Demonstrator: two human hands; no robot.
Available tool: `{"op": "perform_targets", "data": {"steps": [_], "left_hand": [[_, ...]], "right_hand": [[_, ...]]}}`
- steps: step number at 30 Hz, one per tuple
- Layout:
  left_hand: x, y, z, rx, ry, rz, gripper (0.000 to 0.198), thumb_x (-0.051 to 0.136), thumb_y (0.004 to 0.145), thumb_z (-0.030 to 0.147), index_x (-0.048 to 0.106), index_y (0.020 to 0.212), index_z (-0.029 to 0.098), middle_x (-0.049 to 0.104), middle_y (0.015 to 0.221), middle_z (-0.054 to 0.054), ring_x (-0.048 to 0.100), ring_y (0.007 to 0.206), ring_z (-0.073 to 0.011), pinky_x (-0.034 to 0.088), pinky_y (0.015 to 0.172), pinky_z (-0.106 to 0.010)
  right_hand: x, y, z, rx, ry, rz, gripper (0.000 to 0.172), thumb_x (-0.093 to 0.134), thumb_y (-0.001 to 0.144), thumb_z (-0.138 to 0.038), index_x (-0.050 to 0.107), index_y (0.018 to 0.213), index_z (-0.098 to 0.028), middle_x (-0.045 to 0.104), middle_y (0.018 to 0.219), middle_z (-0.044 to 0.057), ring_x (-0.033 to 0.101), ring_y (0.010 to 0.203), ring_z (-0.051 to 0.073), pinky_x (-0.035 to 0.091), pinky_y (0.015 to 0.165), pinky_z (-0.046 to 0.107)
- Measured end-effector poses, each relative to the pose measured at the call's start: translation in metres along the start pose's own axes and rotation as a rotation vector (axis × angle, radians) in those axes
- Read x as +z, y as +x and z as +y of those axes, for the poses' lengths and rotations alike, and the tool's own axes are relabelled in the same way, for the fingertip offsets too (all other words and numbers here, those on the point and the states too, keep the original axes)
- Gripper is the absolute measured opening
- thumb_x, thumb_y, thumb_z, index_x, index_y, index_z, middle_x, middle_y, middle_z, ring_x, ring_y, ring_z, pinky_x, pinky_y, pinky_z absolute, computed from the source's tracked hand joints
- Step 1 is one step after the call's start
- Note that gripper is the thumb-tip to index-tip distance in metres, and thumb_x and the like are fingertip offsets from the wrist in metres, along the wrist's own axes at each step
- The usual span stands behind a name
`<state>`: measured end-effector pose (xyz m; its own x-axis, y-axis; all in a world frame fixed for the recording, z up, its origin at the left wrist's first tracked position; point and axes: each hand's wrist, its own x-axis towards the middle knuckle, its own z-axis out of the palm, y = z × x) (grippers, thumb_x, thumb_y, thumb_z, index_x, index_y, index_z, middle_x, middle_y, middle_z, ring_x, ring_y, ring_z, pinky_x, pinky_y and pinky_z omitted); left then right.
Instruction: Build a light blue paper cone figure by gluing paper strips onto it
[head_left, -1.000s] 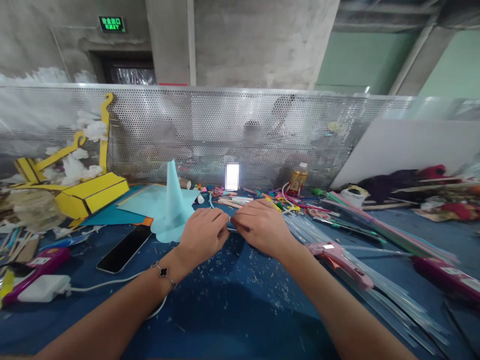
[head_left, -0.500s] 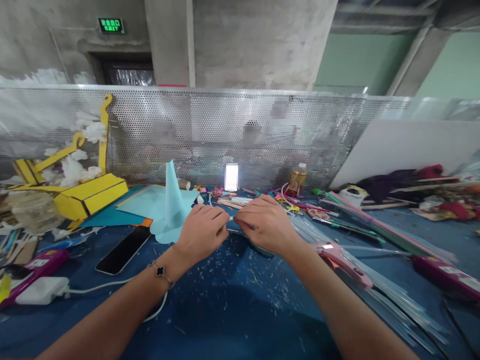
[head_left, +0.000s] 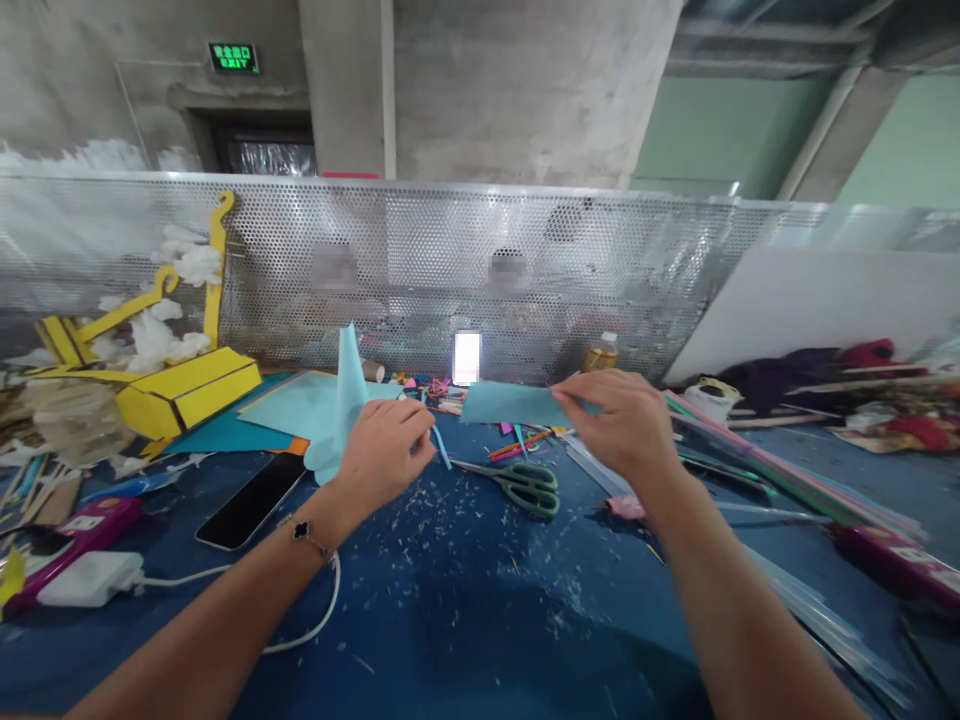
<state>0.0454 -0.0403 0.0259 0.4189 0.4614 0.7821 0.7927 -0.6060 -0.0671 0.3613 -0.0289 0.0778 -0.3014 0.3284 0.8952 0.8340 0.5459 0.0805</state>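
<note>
My left hand (head_left: pixel 388 448) is closed, with a thin light-blue paper strip (head_left: pixel 441 448) hanging at its fingertips. Out to the right, my right hand (head_left: pixel 624 418) pinches the end of a light-blue piece of paper (head_left: pixel 510 402), which stretches leftward above the table. Between and below the hands lie green-handled scissors (head_left: pixel 525 488), blades pointing left. Just behind my left hand stands a pale-blue paper cone (head_left: pixel 349 385) with a flared base, partly covered by the hand. A pink glue gun (head_left: pixel 624 508) is mostly hidden under my right forearm.
A black-screened phone (head_left: pixel 251 500) lies left, near a white charger (head_left: pixel 94 578) with its cable. Blue sheets (head_left: pixel 277 405) and a yellow cardboard model (head_left: pixel 191 390) sit behind. Clear sticks (head_left: pixel 832 610) lie right; a bottle (head_left: pixel 602 353) and a lit screen (head_left: pixel 466 358) stand at the back.
My hands have moved apart. The right one has gone right, and the blue paper now shows stretched out from it. The scissors and the thin strip have come into clear view.
</note>
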Motion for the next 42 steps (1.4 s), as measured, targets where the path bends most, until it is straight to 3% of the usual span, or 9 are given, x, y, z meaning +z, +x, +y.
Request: {"op": "perform_targets", "data": {"steps": [3,5,8,10,15,19,26,33,42], "left_hand": [[0.003,-0.005,-0.007,-0.069,-0.020,0.054,0.009,0.054,0.096,0.015,0.061,0.097,0.022,0.071,0.103,-0.006,0.066,0.099,-0.0247,0.051,0.087,-0.041],[0.006,-0.007,-0.006,-0.094,-0.046,0.145,0.012,0.056,0.098,0.021,0.061,0.110,0.021,0.069,0.117,-0.010,0.065,0.112,-0.0280,0.052,0.094,-0.045],[0.010,-0.007,0.003,-0.094,-0.064,0.276,0.038,0.062,0.098,0.030,0.053,0.134,0.018,0.063,0.134,-0.017,0.058,0.129,-0.0324,0.050,0.104,-0.050],[0.011,-0.007,0.008,-0.081,-0.068,0.288,0.044,0.063,0.100,0.031,0.051,0.140,0.018,0.064,0.135,-0.017,0.059,0.129,-0.0322,0.050,0.105,-0.050],[0.013,-0.011,0.010,-0.064,-0.193,0.245,0.012,0.056,0.104,0.022,0.067,0.107,0.021,0.077,0.101,-0.005,0.072,0.096,-0.0220,0.057,0.087,-0.037],[0.014,-0.014,0.017,-0.015,-0.262,0.244,0.012,0.056,0.103,0.021,0.069,0.103,0.020,0.077,0.096,-0.004,0.072,0.091,-0.0189,0.058,0.083,-0.032],[0.012,-0.015,0.030,0.084,-0.300,0.138,0.025,0.046,0.105,0.019,0.069,0.096,0.019,0.074,0.094,-0.007,0.069,0.085,-0.0185,0.059,0.075,-0.030],[0.011,-0.016,0.028,0.132,-0.351,0.163,0.022,0.048,0.104,0.016,0.069,0.096,0.019,0.073,0.093,-0.007,0.069,0.084,-0.0185,0.057,0.073,-0.029],[0.009,-0.005,0.020,-0.002,-0.476,0.275,0.014,0.059,0.100,0.016,0.071,0.093,0.019,0.075,0.084,-0.004,0.070,0.079,-0.0168,0.057,0.073,-0.027]], "right_hand": [[0.001,-0.001,0.007,0.102,0.009,0.080,0.019,0.063,0.095,-0.031,0.080,0.088,-0.023,0.081,0.090,0.006,0.075,0.084,0.026,0.055,0.080,0.040],[0.006,-0.001,-0.001,0.106,0.060,0.045,0.020,0.061,0.096,-0.029,0.079,0.090,-0.022,0.080,0.090,0.006,0.074,0.084,0.025,0.056,0.081,0.039],[0.014,-0.001,-0.020,0.020,0.113,-0.050,0.020,0.060,0.097,-0.027,0.078,0.089,-0.023,0.080,0.092,0.006,0.073,0.087,0.024,0.054,0.085,0.040],[0.017,-0.001,-0.032,-0.061,0.142,-0.111,0.019,0.060,0.098,-0.026,0.077,0.090,-0.024,0.080,0.094,0.005,0.072,0.090,0.024,0.052,0.086,0.039],[0.021,-0.002,-0.050,-0.151,0.188,-0.170,0.015,0.060,0.097,-0.024,0.073,0.091,-0.024,0.079,0.092,0.003,0.070,0.090,0.023,0.049,0.084,0.039],[0.026,-0.005,-0.070,-0.176,0.201,-0.182,0.010,0.061,0.093,-0.022,0.069,0.088,-0.023,0.078,0.092,0.003,0.068,0.090,0.023,0.048,0.086,0.038],[0.035,-0.009,-0.103,-0.248,0.213,-0.221,0.009,0.057,0.085,-0.015,0.062,0.082,-0.022,0.070,0.081,0.004,0.062,0.081,0.022,0.046,0.081,0.036],[0.035,-0.009,-0.102,-0.264,0.224,-0.179,0.009,0.058,0.079,-0.013,0.060,0.079,-0.022,0.068,0.075,0.003,0.061,0.077,0.021,0.045,0.076,0.035],[0.030,-0.002,-0.083,-0.175,0.193,-0.233,0.010,0.060,0.081,-0.015,0.059,0.075,-0.023,0.071,0.077,0.000,0.063,0.078,0.020,0.043,0.079,0.035]]}}
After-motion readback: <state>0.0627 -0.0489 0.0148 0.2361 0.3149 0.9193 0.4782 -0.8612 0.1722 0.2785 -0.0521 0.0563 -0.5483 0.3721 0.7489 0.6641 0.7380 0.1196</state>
